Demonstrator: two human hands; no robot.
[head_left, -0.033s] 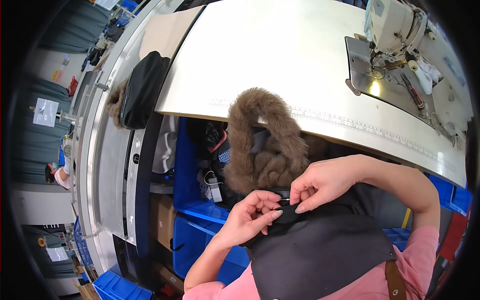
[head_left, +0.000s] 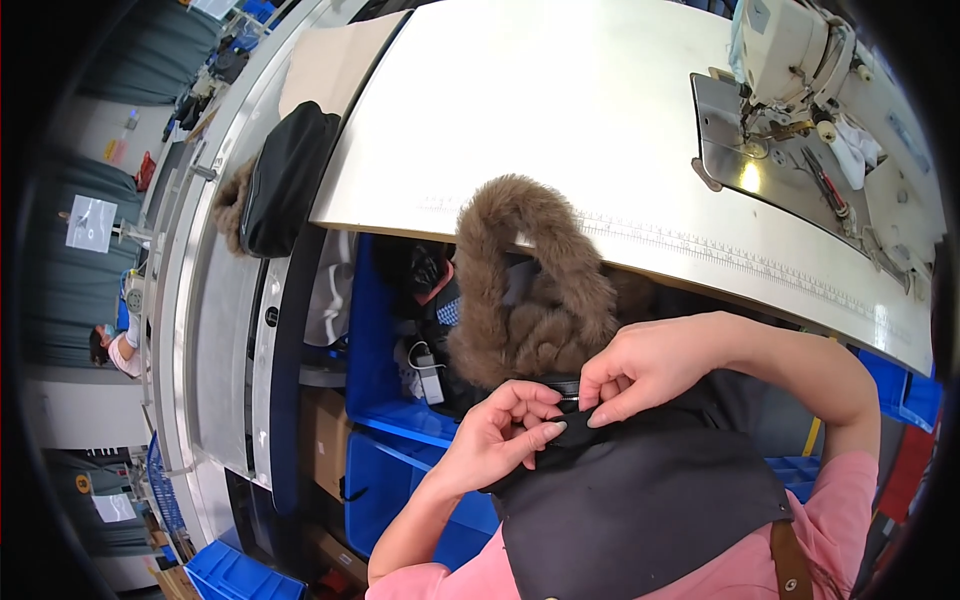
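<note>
A bag with a fluffy brown fur handle (head_left: 580, 280) lies in my lap, its fur loop resting against the table edge. Its black body (head_left: 575, 432) blends into the dark apron (head_left: 640, 520) on me, so where one ends I cannot tell. At the opening, a short stretch of zipper (head_left: 569, 398) shows between my hands. My left hand (head_left: 495, 430) pinches the black edge on the zipper's left side, thumb against fingers. Opposite it, my right hand (head_left: 645, 375) is closed on the same edge, fingers curled and thumb below. The fingertips are close together.
A white table (head_left: 480, 110) with a printed ruler edge stands in front, carrying a sewing machine (head_left: 785, 50) at right. Blue bins (head_left: 400, 420) sit below. Another black bag (head_left: 288, 180) with fur lies at left, near a metal rail. A person (head_left: 120, 350) works far left.
</note>
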